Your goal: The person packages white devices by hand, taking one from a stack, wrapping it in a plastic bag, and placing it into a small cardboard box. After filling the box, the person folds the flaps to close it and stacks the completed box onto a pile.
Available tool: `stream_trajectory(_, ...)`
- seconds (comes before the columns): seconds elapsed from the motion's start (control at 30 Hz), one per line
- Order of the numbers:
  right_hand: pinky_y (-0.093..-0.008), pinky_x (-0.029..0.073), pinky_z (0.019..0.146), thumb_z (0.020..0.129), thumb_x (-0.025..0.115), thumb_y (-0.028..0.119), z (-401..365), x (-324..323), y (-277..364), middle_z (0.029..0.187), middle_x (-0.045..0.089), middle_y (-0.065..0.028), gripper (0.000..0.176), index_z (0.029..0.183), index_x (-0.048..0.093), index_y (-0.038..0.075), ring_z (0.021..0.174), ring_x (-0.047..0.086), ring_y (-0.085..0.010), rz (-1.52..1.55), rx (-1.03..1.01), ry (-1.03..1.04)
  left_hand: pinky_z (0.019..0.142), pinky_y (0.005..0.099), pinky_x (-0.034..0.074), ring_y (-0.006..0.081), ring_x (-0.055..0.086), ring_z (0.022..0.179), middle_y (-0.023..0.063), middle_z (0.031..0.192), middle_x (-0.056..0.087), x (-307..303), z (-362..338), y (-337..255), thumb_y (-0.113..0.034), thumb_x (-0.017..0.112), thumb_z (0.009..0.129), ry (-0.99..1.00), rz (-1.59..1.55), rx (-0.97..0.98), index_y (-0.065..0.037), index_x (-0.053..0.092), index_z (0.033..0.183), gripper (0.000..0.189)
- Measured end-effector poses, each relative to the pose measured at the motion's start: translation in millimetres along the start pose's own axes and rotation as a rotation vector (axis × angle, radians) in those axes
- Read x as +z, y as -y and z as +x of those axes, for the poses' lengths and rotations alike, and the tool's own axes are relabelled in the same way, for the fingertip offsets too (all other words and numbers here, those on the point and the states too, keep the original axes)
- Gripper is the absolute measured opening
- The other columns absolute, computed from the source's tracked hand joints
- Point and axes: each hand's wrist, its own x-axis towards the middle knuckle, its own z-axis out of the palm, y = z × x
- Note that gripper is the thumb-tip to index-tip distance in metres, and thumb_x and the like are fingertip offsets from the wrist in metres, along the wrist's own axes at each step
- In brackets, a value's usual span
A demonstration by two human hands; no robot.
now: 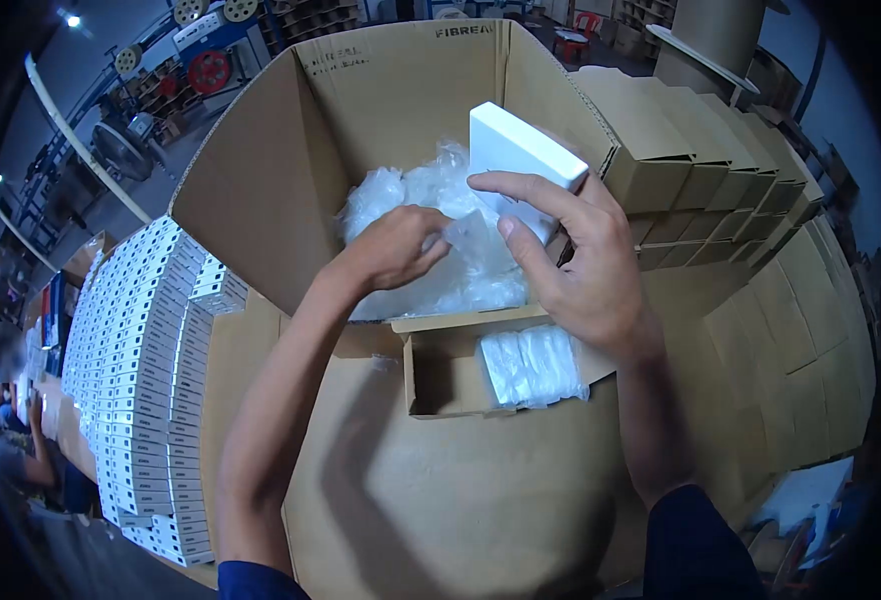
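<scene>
Single view: your head cam, wide fisheye, facing forward and down. Sits close above your left hand (pixel 398 248) and right hand (pixel 593 262), both near dial centre. Open carton (pixel 411 110) at 12, machines (pixel 209 72) far off at 10–11.

Packing workshop; machinery (pixel 208 45), stacked cartons (pixel 696 175)

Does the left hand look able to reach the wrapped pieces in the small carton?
Probably yes: the wrapped pieces lie exposed in the open small carton, though the left hand seems to hold clear plastic.
</scene>
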Motion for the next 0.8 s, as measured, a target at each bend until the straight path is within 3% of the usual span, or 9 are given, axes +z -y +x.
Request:
stream_trajectory(0.13,-0.0400,0.050,0.098,0.089,0.076,0.013,0.7,8.9,-3.1,0.117,0.065,-0.0183,0.036,0.124,0.075,0.012,0.107,0.062,-0.0302,-0.006,0.038,-0.021,0.082,0.0402,0.054,0.0284,0.070,0.087,0.0167,0.097,0.072,-14.5,-20.9,-0.4,-0.017,0.062,0.098,-0.340,-0.411,-0.169,0.003,0.072,0.116,0.028)
stream_trajectory(0.17,-0.0400,0.050,0.097,0.087,0.080,0.019,0.9,13.9,-4.1,0.118,0.065,-0.0194,0.039,0.124,0.075,0.011,0.107,0.062,-0.0302,-0.036,0.077,-0.034,0.080,0.0359,0.055,0.0195,0.068,0.084,0.0121,0.094,0.071,-17.6,-26.7,-3.5,-0.016,0.059,0.100,-0.382,-0.527,-0.242,0.002,0.070,0.121,0.029)
stream_trajectory(0.23,-0.0400,0.051,0.095,0.084,0.086,0.032,1.3,25.0,-5.6,0.119,0.065,-0.0215,0.048,0.125,0.074,0.009,0.106,0.062,-0.0304,-0.098,0.157,-0.062,0.078,0.0340,0.055,0.0170,0.068,0.084,0.0121,0.097,0.072,-25.7,-40.6,-24.7,-0.015,0.059,0.101,-0.477,-0.541,-0.254,0.003,0.067,0.123,0.030)
stream_trajectory(0.33,-0.0394,0.052,0.091,0.077,0.090,0.048,-0.6,33.6,3.8,0.110,0.067,-0.0219,0.062,0.120,0.075,0.005,0.103,0.063,-0.0294,-0.010,0.259,0.007,0.072,0.0310,0.055,0.0113,0.066,0.078,0.0099,0.089,0.071,-16.3,-61.3,-56.3,-0.011,0.061,0.099,-0.651,-0.590,-0.197,0.004,0.063,0.123,0.028)
stream_trajectory(0.37,-0.0385,0.052,0.087,0.076,0.091,0.051,-2.8,38.2,4.8,0.097,0.067,-0.0188,0.062,0.113,0.078,0.004,0.098,0.064,-0.0285,0.050,0.266,0.049,0.070,0.0306,0.054,0.0106,0.064,0.076,0.0084,0.085,0.069,-11.6,-70.0,-66.8,-0.011,0.061,0.099,-0.670,-0.558,-0.220,0.005,0.063,0.122,0.027)
stream_trajectory(0.43,-0.0378,0.051,0.080,0.084,0.086,0.041,-14.5,40.8,17.4,0.088,0.066,-0.0156,0.044,0.103,0.078,0.002,0.089,0.063,-0.0268,0.077,0.276,0.081,0.062,0.0281,0.048,0.0082,0.056,0.068,0.0039,0.077,0.063,-7.1,-86.1,-93.1,-0.010,0.061,0.100,-0.711,-0.461,-0.277,0.005,0.064,0.120,0.026)
stream_trajectory(0.57,-0.0415,0.051,0.084,0.090,0.075,0.020,-56.7,32.4,55.8,0.090,0.065,-0.0190,0.020,0.092,0.076,0.000,0.089,0.063,-0.0283,0.110,0.396,0.073,0.055,0.0256,0.041,0.0056,0.049,0.063,-0.0001,0.075,0.061,7.6,-113.4,-126.6,-0.016,0.058,0.107,-1.034,-0.618,-0.409,0.004,0.067,0.111,0.022)
stream_trajectory(0.7,-0.0346,0.046,0.072,0.093,0.075,0.022,-104.1,21.3,68.2,0.085,0.058,-0.0115,0.020,0.094,0.075,0.002,0.078,0.054,-0.0193,0.339,0.589,0.174,0.054,0.0239,0.036,0.0039,0.048,0.064,-0.0030,0.072,0.057,35.7,-159.8,-149.2,-0.024,0.067,0.105,-1.031,-0.647,-0.494,0.000,0.062,0.086,0.031)
stream_trajectory(0.8,-0.0259,0.052,0.070,0.100,0.069,0.015,-135.8,11.1,64.1,0.090,0.061,-0.0014,0.016,0.097,0.073,0.000,0.075,0.060,-0.0094,0.342,0.520,0.236,0.056,0.0232,0.035,0.0036,0.046,0.064,-0.0045,0.070,0.054,53.5,-197.1,-180.4,-0.023,0.069,0.104,-0.953,-0.738,-0.525,-0.004,0.058,0.081,0.032)
